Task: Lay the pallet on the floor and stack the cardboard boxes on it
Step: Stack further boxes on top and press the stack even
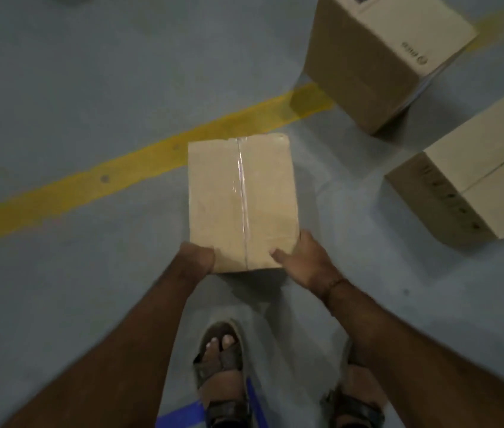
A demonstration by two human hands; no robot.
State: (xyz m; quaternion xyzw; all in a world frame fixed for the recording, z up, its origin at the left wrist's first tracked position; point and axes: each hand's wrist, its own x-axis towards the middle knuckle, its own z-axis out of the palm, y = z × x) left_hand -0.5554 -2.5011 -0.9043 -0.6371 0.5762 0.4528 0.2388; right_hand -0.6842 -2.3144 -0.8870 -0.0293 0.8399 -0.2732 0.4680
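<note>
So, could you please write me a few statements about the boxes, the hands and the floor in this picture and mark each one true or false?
1. Both the left hand and the right hand grip the near end of the taped box. True.
2. A pallet lies under the taped box. False: no pallet is in view; grey floor shows around it.
3. Two more boxes, the printed box and the plain box, stand on the right. True.
4. The yellow line on the floor is blue. False: it is yellow; only a short blue mark shows near the feet.
5. The person wears closed shoes. False: open sandals.
</note>
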